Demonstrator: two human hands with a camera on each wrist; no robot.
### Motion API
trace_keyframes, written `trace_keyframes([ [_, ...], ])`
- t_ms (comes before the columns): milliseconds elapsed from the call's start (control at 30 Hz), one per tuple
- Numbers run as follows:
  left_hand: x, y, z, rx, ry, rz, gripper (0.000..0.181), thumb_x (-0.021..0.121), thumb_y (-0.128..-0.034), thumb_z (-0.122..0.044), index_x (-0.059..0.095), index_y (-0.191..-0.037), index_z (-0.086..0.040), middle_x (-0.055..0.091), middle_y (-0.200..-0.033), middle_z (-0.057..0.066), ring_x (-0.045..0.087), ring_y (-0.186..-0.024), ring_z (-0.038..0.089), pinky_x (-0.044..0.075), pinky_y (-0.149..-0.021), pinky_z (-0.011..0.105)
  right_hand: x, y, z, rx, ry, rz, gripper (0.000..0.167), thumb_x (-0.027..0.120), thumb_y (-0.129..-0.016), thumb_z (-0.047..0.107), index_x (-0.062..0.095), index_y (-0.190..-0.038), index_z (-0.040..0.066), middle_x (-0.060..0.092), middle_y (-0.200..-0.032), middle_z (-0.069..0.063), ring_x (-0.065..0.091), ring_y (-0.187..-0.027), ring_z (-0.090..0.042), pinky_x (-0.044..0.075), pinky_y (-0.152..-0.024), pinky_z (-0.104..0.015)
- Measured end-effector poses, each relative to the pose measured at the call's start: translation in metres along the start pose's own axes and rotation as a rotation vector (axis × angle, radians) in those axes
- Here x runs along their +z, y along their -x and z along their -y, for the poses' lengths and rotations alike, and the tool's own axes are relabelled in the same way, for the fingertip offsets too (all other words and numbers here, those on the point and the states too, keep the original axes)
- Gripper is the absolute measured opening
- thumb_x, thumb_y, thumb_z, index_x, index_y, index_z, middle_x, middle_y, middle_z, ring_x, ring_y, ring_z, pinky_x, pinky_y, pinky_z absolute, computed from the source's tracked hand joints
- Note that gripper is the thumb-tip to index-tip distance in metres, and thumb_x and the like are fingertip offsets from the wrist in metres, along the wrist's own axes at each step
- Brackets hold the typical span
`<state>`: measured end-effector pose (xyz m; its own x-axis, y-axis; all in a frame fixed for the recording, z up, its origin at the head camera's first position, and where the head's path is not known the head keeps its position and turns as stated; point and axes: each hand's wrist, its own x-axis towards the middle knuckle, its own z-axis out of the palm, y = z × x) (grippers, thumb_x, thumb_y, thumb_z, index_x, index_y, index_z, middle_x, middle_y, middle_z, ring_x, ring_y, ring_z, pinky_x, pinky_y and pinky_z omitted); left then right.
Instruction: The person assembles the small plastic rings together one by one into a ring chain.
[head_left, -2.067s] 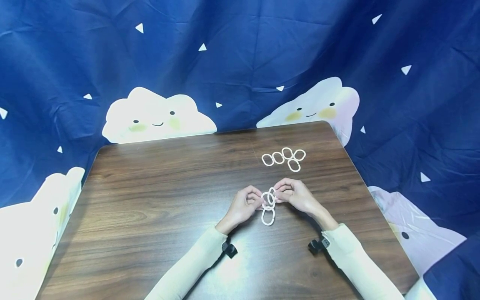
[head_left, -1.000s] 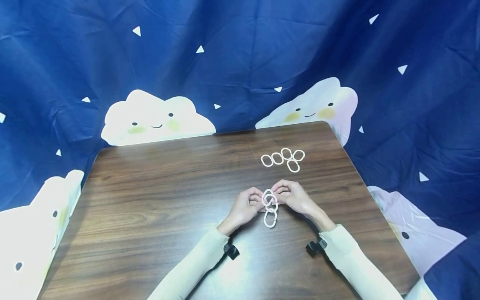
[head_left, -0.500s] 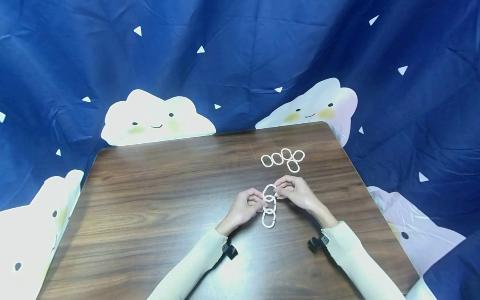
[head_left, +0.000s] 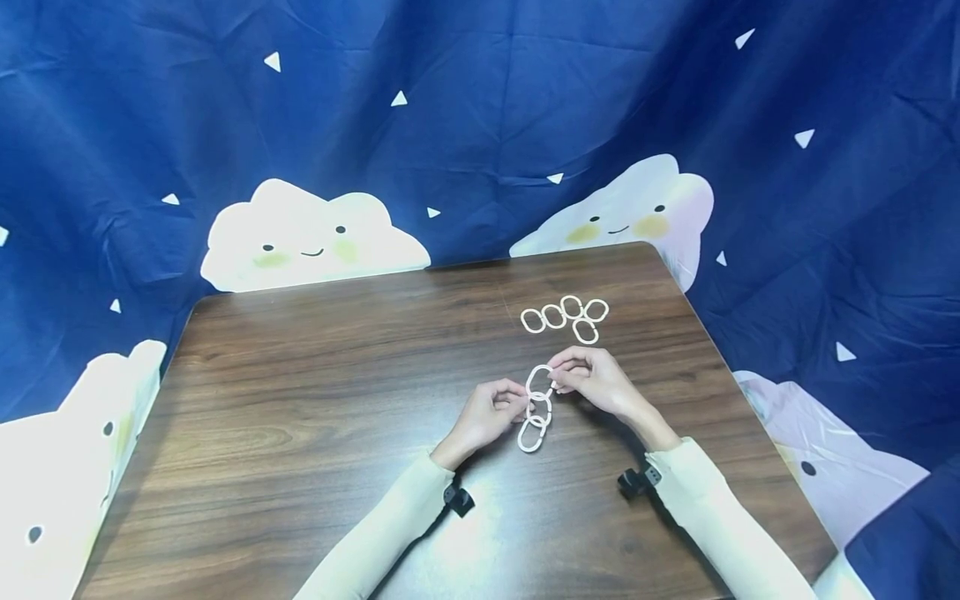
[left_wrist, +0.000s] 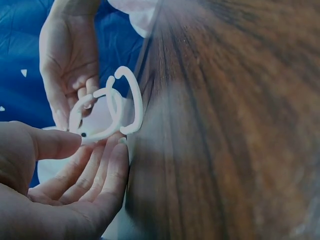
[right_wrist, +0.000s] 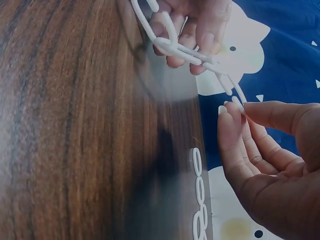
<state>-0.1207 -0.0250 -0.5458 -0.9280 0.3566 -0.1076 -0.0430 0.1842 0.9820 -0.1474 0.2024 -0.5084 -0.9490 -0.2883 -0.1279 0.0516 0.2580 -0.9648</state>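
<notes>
Three white oval rings hang linked between the hands in the head view. My left hand point(head_left: 483, 421) pinches the middle ring point(head_left: 549, 409) from the left side. The top ring point(head_left: 530, 380) is pinched at its right side by my right hand point(head_left: 600, 385). Below them dangles the lowest ring point(head_left: 521, 437), held by neither hand. In the right wrist view, the right thumb and fingertips point(right_wrist: 223, 111) meet at one end of the chain. The left wrist view shows the left thumb point(left_wrist: 62, 145) against a ring.
Several loose white rings point(head_left: 554, 317) lie close together on the wooden table point(head_left: 337, 375), beyond the right hand. A blue curtain point(head_left: 480, 108) with white clouds stands behind the table and at both sides. Each wrist wears a small black camera point(head_left: 459, 501).
My right hand has moved slightly up and right with the top ring. The rings now form a stretched line instead of overlapping, and the lowest one has swung left.
</notes>
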Motion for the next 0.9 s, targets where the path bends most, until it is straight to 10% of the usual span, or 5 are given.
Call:
trace_keyframes([
  [900, 0.000, -0.016, -0.008, 0.070, 0.000, -0.102, 0.023, 0.064, -0.1031, -0.015, 0.073, -0.112, 0.004, 0.077, -0.104, 0.025, 0.078, -0.096, 0.040, 0.067, -0.084, 0.038, -0.002, 0.000, 0.003, 0.008, 0.005, 0.018, 0.026, 0.067, -0.099, 0.002, 0.065, -0.119, -0.014, 0.068, -0.108, -0.038, 0.074, -0.082, -0.009, 0.067, -0.082, -0.039],
])
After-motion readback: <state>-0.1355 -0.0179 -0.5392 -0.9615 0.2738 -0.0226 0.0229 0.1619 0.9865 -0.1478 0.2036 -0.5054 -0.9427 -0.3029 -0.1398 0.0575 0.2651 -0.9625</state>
